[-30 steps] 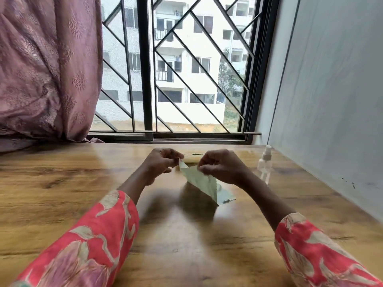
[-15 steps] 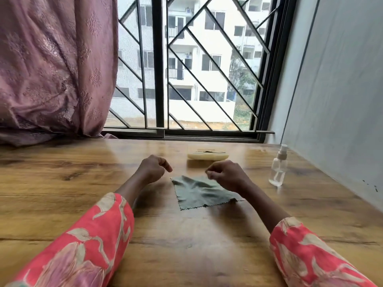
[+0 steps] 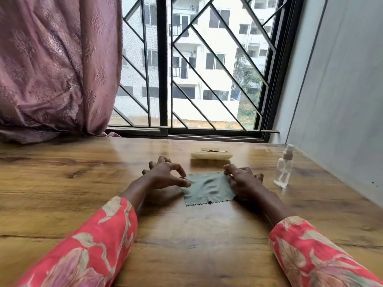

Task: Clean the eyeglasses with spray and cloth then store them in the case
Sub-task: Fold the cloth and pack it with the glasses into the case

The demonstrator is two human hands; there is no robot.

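Hiding cloth's (image 3: 208, 188) right edge: right hand (image 3: 242, 180).

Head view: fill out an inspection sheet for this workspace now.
Surface: wooden table, glossy.
Job's things: green cloth spread flat; cream case beyond it, a dark shape on top, too blurred to name; clear spray bottle upright at right.
Clutter: nothing seen.
Hands: left hand touches the cloth's left edge with its fingertips; right hand rests on the right edge; neither grips.
Cables: nothing seen.
Surroundings: barred window, pink curtain, grey wall.
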